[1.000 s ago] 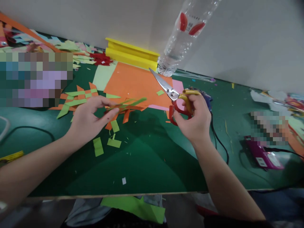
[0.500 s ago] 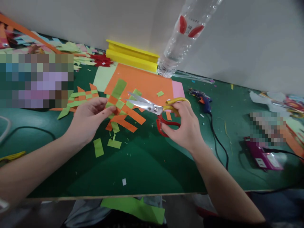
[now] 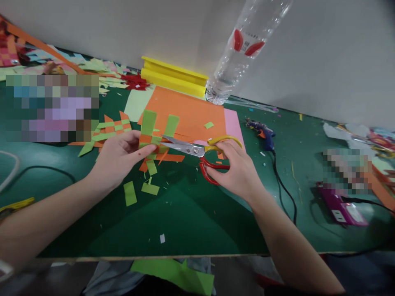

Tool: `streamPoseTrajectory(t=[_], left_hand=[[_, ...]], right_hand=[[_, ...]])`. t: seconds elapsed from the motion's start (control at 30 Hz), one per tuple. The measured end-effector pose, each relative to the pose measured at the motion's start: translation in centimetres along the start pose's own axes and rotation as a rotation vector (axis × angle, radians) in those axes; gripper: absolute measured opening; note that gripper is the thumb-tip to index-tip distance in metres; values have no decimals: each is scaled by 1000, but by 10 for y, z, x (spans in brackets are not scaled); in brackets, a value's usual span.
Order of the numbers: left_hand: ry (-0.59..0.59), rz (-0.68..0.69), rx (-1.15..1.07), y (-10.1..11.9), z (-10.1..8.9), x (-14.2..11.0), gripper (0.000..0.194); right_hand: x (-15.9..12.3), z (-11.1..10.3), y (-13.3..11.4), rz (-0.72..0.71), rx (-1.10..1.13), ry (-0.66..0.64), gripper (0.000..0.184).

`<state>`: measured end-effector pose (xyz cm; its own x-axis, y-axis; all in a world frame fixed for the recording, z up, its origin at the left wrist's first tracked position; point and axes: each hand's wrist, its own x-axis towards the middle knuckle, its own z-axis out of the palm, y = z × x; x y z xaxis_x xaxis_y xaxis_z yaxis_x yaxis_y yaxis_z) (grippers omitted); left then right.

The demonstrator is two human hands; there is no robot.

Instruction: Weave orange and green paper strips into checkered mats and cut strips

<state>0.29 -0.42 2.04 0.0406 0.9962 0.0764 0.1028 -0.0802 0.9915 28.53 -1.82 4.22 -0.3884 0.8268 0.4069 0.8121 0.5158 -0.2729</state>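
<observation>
Nearest, a green sheet (image 3: 175, 274) lies over the lap, below the edge of the worktop (image 3: 200, 222). On the worktop's front part sits a white scrap (image 3: 162, 238); farther in, a loose green scrap (image 3: 130, 193). Beyond these come the hands. The right grip (image 3: 236, 170) is closed round the handles of the scissors (image 3: 196, 151), whose long axis runs leftward and slightly away, blades parted and pointing left. The left grip (image 3: 119, 156) pinches a woven paper piece (image 3: 145, 139), thumb on its near side, so the piece lies just to the right of that hand — between the two, with the left nearer. The blade tips overlap it in view; whether any paper lies between them, I cannot tell. Its green strips point away, its orange ones rightward below the blades — no single long axis stands out. Farther back lie an orange sheet (image 3: 188, 117), a folded yellow strip (image 3: 174, 82) and, near its right end, a clear bottle (image 3: 226, 74).
</observation>
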Motion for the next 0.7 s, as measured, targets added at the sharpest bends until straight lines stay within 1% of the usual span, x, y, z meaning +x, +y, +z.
streamPoseTrajectory(t=[0.07,0.13,0.27,0.33,0.47,0.7], left_hand=[[5,24,99,3,0,-1,17],[13,41,134,5,0,-2,14],[-13,29,44,5,2,-2,9],[-8,17,20,4,2,-2,8],[-6,8,-16,0,1,-2,12],[7,26,36,-5,-1,-1,9]], right_hand=[[0,0,0,4,2,-12,39],[0,-1,0,0,0,-20,40],[-1,-1,1,-31,-17,-30,39],[-1,-1,1,-46,-19,-23,39],[-1,-1,3,-48,-6,-18,40],[0,-2,3,-85,-10,-33,38]])
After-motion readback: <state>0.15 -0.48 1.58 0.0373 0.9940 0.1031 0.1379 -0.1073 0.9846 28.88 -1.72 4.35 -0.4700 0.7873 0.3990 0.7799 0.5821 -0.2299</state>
